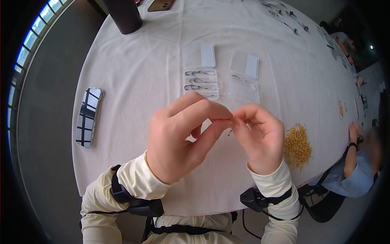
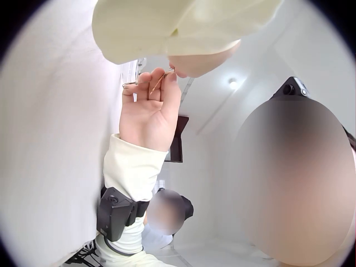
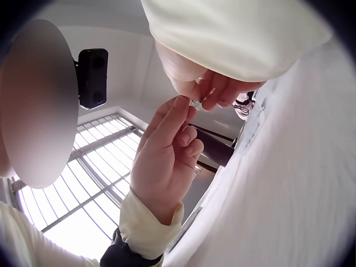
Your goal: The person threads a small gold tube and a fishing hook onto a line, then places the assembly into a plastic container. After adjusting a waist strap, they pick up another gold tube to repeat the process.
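Note:
Over the table in the head view, my left hand (image 1: 178, 136) and right hand (image 1: 262, 138) meet at the fingertips. Thumb and forefinger of each pinch a small thin metal piece (image 1: 230, 132), mostly hidden by the fingers. In the left wrist view a slender copper-coloured length of the metal piece (image 2: 158, 83) lies across the right hand's fingers (image 2: 143, 92). The right wrist view shows a gold tip of the metal piece (image 3: 212, 91) by the right hand, with the left hand's fingertips (image 3: 181, 102) against its silvery end. Its exact kind I cannot tell.
A heap of small gold metal pieces (image 1: 297, 146) lies right of my hands. Beyond them stand two open clear boxes (image 1: 197, 56) (image 1: 243, 91), with dark looped wire pieces in the left one. A phone (image 1: 88, 118) lies left; a dark cup (image 1: 124, 18) stands behind. Another person (image 1: 353, 162) sits right.

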A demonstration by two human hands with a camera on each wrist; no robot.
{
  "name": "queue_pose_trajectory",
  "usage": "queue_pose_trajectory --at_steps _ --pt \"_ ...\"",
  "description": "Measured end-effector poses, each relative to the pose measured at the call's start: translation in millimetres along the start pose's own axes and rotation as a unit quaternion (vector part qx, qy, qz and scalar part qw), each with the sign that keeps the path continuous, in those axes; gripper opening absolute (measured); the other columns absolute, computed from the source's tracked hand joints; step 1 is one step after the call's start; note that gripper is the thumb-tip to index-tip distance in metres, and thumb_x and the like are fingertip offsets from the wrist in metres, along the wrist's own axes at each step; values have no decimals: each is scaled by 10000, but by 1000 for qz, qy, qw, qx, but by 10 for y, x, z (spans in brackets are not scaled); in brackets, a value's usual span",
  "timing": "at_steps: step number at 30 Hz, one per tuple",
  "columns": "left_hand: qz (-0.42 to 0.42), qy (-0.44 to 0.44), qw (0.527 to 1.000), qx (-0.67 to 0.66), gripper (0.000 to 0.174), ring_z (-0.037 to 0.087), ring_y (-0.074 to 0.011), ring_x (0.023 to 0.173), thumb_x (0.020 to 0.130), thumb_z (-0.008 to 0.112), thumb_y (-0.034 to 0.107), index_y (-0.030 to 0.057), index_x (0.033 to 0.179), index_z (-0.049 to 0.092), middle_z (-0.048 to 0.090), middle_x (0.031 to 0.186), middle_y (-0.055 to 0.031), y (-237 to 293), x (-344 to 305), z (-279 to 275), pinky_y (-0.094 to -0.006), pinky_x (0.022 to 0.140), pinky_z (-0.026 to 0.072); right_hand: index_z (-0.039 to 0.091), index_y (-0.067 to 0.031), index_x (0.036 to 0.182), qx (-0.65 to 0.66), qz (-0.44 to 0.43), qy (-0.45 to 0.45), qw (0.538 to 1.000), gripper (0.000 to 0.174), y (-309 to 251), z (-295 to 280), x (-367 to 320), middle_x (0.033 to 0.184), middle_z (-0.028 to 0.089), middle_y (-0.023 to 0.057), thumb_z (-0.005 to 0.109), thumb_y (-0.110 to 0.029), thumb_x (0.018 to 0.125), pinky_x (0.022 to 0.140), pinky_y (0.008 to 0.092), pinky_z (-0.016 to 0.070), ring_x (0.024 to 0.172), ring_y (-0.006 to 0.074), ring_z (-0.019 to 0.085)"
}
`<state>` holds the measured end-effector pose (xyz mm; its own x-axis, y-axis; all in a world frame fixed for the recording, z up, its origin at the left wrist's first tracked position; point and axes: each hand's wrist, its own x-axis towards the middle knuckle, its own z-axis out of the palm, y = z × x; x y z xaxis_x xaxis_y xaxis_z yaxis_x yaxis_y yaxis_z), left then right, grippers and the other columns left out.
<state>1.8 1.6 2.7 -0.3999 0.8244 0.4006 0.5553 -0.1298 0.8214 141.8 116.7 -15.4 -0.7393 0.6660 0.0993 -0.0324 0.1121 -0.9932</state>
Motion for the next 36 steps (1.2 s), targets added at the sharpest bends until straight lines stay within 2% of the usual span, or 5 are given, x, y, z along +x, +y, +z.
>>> queue_pose_trajectory --at_steps 5,24,30,32,36 --pt "43 31 998 34 156 533 -81 586 784 725 -71 42 886 691 658 806 -41 8 -42 71 -224 499 394 664 -7 904 -19 -47 35 998 50 50 28 -7 848 682 11 687 -46 882 727 254 434 788 79 590" --pt "13 58 998 -5 128 516 -69 584 801 729 -63 25 884 688 670 839 -39 -12 -52 97 -218 519 390 672 13 937 3 -63 67 996 86 49 51 -42 887 695 26 694 -63 903 729 243 431 804 84 586" --pt "-74 30 995 -54 82 557 -67 713 902 680 -8 2 974 641 667 883 -34 -31 -66 44 -213 663 444 658 3 967 6 -37 7 999 91 42 41 -16 947 699 39 664 -78 925 746 254 439 857 89 597" --pt "-134 36 981 -136 76 562 -65 799 949 656 45 -7 993 622 650 922 -24 -31 -65 46 -216 737 447 644 -12 966 -16 -85 -10 996 66 65 41 2 953 682 35 649 -66 930 753 259 440 869 96 589" --pt "-166 88 958 -219 77 449 -4 611 923 683 69 5 928 641 615 788 33 -53 -43 94 -184 540 357 629 -21 979 -42 -101 -12 994 60 53 -4 24 945 655 22 637 -64 938 757 248 439 863 103 575"
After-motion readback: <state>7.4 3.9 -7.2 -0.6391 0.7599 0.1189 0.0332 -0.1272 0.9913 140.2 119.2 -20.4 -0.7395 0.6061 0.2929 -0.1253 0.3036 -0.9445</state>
